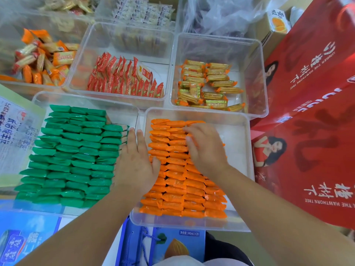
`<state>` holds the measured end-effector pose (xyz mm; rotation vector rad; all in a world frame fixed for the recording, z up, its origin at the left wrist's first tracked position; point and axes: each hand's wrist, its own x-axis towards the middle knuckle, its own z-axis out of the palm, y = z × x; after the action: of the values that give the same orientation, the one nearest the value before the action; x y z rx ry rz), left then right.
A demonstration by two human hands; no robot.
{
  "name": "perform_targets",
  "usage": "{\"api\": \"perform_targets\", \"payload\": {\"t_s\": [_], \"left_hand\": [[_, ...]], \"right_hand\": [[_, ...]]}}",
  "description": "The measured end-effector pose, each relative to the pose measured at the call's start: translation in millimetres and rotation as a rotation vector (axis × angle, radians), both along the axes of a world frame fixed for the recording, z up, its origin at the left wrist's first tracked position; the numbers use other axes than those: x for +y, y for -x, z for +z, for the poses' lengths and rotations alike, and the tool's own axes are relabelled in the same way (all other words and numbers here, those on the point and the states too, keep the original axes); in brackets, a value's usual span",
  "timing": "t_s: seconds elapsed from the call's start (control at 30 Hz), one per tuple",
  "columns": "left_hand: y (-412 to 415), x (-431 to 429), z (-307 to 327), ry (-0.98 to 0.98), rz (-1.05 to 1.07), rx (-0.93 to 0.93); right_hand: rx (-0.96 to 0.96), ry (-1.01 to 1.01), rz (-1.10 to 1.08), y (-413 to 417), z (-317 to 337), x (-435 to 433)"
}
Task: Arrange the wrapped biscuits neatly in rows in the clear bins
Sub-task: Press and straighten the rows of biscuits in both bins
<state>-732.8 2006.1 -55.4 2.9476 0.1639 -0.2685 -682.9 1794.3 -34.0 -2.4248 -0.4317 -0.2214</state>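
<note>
Orange wrapped biscuits (pixel 176 181) stand in tight rows inside a clear bin (pixel 242 131) at the front right. My left hand (pixel 136 162) lies flat, fingers together, against the left edge of these rows, over the wall between the two front bins. My right hand (pixel 203 146) rests palm down on the upper right rows, fingers curled onto the packets; a grip cannot be made out. Green wrapped biscuits (pixel 73 156) fill the clear bin (pixel 84 98) at the front left in neat rows.
Behind are bins of red packets (pixel 124 77), yellow-orange packets (pixel 207 85) and loose orange packets (pixel 42 58). Further bins hold white packets (pixel 144 12) and plastic bags (pixel 221 14). Red gift boxes (pixel 311 112) stand at the right, blue cartons (pixel 172 244) below.
</note>
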Motion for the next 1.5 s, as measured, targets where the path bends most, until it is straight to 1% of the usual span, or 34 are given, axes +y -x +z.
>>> {"api": "perform_targets", "payload": {"t_s": [0.03, 0.07, 0.13, 0.2, 0.23, 0.3, 0.37, 0.57, 0.73, 0.8, 0.87, 0.93, 1.03, 1.13, 1.27, 1.37, 1.5], "left_hand": [[0.0, -0.1, 0.2, 0.0, 0.001, 0.003], [0.1, 0.0, 0.4, -0.001, 0.001, 0.006], [0.1, 0.1, 0.7, 0.0, 0.0, 0.008], [0.0, -0.1, 1.0, -0.004, 0.0, 0.01], [-0.1, -0.1, 0.9, -0.007, 0.0, 0.012], [-0.2, -0.1, 1.0, -0.006, 0.004, 0.016], [-0.1, 0.2, 0.9, 0.001, 0.007, 0.013], [-0.6, -0.5, -0.6, 0.01, 0.006, 0.002], [-0.3, -0.2, 0.0, 0.002, 0.007, 0.008], [-0.5, -0.5, 1.0, -0.001, 0.011, 0.011], [-0.5, -0.9, 2.0, -0.003, 0.012, 0.013], [-0.5, -1.0, 2.7, -0.007, 0.014, 0.016], [-0.4, -0.7, 3.1, 0.002, 0.012, 0.014], [-0.1, -0.7, 2.8, 0.003, 0.01, 0.007], [-0.6, -1.4, 2.9, -0.001, 0.006, -0.005], [-0.3, -1.2, 3.1, 0.001, 0.002, -0.013], [0.0, -2.1, 2.8, -0.002, 0.003, -0.025]], "right_hand": [[-0.004, -0.036, -0.117, 3.2, -1.2, -14.2], [0.032, -0.056, -0.22, 4.3, -3.0, -26.7], [0.221, -0.03, -0.363, 0.6, -12.2, -45.2], [0.495, 0.002, -0.405, -5.3, -24.3, -54.1], [0.612, -0.015, -0.402, -7.7, -28.7, -54.8], [0.736, -0.068, -0.372, -10.5, -35.0, -51.4], [0.752, -0.067, -0.34, -9.2, -39.7, -45.3], [0.67, 0.05, -0.325, -2.6, -49.3, -30.8], [0.669, 0.041, -0.312, -3.9, -49.4, -29.3], [0.712, -0.029, -0.291, -5.3, -47.8, -35.2], [0.783, -0.213, -0.305, -5.0, -41.4, -41.6], [0.826, -0.39, -0.377, -0.9, -31.6, -47.1], [0.852, -0.559, -0.524, 17.3, -14.4, -52.2], [0.924, -0.574, -0.603, 44.1, -7.5, -54.2], [1.076, -0.621, -0.689, 73.9, -17.6, -52.1], [1.117, -0.677, -0.656, 83.6, -20.7, -44.3], [1.15, -0.688, -0.645, 83.0, -22.3, -36.1]]}}
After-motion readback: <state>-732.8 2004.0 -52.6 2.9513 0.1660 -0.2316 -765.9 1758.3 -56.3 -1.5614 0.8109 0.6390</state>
